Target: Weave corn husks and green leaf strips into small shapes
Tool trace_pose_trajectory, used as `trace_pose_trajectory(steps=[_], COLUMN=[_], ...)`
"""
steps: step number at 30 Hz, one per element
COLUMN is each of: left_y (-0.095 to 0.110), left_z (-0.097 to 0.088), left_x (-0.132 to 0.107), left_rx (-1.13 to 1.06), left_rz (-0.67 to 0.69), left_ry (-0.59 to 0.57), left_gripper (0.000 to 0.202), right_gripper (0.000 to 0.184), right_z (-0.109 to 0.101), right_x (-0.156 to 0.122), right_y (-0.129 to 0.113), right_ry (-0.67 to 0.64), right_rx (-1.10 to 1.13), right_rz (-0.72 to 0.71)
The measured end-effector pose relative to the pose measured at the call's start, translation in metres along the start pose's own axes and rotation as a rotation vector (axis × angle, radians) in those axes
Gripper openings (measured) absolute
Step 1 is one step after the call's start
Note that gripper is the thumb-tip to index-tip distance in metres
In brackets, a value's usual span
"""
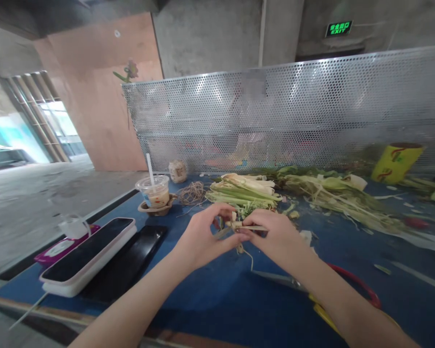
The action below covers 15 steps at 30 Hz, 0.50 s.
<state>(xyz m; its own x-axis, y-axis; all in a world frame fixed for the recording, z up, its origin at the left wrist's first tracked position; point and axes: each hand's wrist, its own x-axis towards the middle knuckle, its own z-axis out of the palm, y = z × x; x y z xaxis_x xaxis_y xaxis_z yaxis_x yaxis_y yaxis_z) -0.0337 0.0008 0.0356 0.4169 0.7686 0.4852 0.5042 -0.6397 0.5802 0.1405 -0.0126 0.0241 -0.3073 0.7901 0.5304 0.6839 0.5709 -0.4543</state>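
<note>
My left hand [203, 237] and my right hand [271, 234] meet over the blue table [217, 299], both with fingers pinched on a small folded piece of pale straw-like leaf [239, 227]. A thin strand hangs down from it. Just behind my hands lies a bundle of green and cream leaf strips [244, 191]. Scissors with red and yellow handles [311, 290] lie on the table under my right forearm.
A plastic cup with a straw [155, 192] stands at the left, beside a coil of twine [192, 193] and a small jar [177, 170]. A phone on a white box [89, 253] lies near the left edge. More leaves [333, 193] and a yellow cup [397, 162] sit before the perforated metal screen [293, 116].
</note>
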Motion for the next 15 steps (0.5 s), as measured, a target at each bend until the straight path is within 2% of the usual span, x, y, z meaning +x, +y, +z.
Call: trace_pose_trajectory(steps=[3, 10, 15], left_y=[-0.001, -0.010, -0.013], left_z=[0.001, -0.009, -0.014], left_x=[0.002, 0.009, 0.012], left_rx=[0.036, -0.109, -0.018], left_rz=[-0.014, -0.038, -0.004], left_ry=[0.020, -0.044, -0.055], left_gripper=[0.019, 0.014, 0.011], right_gripper=[0.011, 0.017, 0.020], right_z=[-0.002, -0.007, -0.007], right_x=[0.000, 0.000, 0.005], right_y=[-0.001, 0.002, 0.003], right_ry=[-0.005, 0.000, -0.020], right_rx=[-0.065, -0.093, -0.101], right_rz=[-0.013, 0.017, 0.020])
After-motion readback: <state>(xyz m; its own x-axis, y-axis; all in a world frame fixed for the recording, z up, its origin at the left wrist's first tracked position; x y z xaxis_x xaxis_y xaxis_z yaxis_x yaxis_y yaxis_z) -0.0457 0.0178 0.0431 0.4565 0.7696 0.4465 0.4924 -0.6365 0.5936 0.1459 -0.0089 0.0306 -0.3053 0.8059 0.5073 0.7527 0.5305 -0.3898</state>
